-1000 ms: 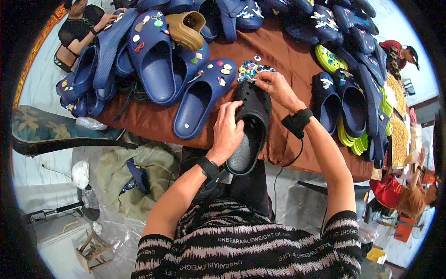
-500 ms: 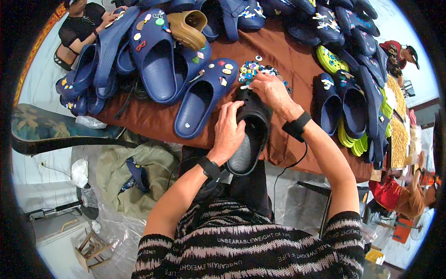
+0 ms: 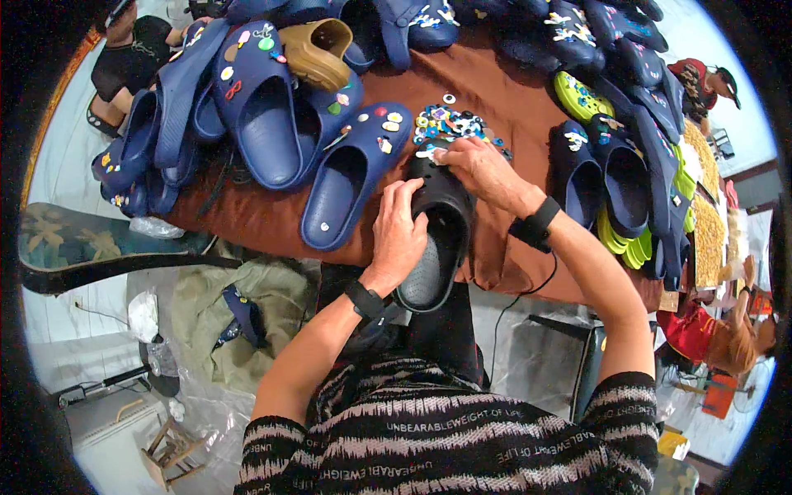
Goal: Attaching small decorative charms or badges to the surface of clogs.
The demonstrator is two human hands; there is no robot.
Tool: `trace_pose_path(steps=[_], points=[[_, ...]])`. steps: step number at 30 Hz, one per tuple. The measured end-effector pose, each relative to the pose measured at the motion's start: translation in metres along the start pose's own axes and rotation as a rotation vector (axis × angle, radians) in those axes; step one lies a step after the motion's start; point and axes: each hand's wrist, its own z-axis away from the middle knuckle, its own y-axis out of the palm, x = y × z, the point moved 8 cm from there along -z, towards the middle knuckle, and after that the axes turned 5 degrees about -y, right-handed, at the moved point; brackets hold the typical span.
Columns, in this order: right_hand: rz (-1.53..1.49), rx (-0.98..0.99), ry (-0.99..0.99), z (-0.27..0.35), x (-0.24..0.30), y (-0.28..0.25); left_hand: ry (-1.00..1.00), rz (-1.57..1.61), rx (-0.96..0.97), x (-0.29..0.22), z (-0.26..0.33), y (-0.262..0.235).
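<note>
A black clog (image 3: 430, 289) lies at the near edge of the table, heel toward me and toe pointing away. My left hand (image 3: 398, 235) grips its left side, thumb near the opening and fingers over the upper. At the toe, the bent fingers of my right hand (image 3: 487, 172) pinch a small white-and-blue shoe charm (image 3: 427, 152) against the upper. Part of the charm is hidden under those fingers. Just beyond the toe lies a pile of loose shoe charms (image 3: 450, 124) in blue, white, black and yellow.
A navy slide (image 3: 338, 206) with charms lies left of the clog, beside more navy clogs and a brown clog (image 3: 318, 58). Navy clogs (image 3: 627, 194) and a lime-green clog (image 3: 582, 97) stand to the right on the brown tablecloth (image 3: 511, 99). Other people sit around the table.
My right hand has shifted slightly left at the clog's toe, and more of the white charm shows beside its fingertips. My left hand keeps its grip on the clog. The view has shifted slightly.
</note>
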Motion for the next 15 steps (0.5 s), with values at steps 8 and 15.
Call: trace_pose_path(steps=[8, 15], points=[[-0.191, -0.266, 0.408, 0.037, -0.092, -0.043, 0.039, 0.015, -0.002, 0.000, 0.000, -0.001], [-0.220, -0.115, 0.586, 0.070, -0.110, 0.000, 0.059, -0.005, -0.007, -0.001, 0.000, -0.003]])
